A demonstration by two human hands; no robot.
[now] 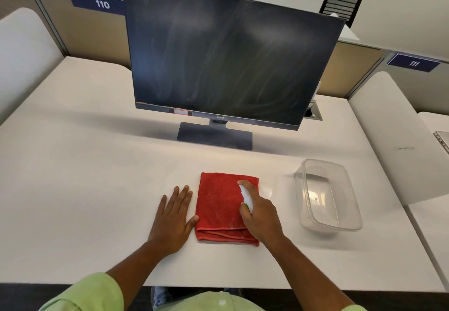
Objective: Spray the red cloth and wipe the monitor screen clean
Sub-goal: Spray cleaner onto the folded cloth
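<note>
A folded red cloth point(220, 207) lies flat on the white desk point(85, 177) in front of me. My right hand point(261, 213) is over the cloth's right side, shut on a small white spray bottle point(246, 197) whose nozzle points left across the cloth, index finger on top. My left hand point(173, 218) rests flat on the desk, fingers apart, its thumb touching the cloth's left edge. The dark monitor point(226, 60) stands behind the cloth, its screen switched off and covered with smears and streaks.
A clear plastic tub point(352, 223) stands on the desk to the right of the cloth. The monitor's flat base point(215, 137) sits mid-desk. Cubicle dividers labelled 110 and 111 run along the back. A laptop edge point(443, 139) shows at the far right.
</note>
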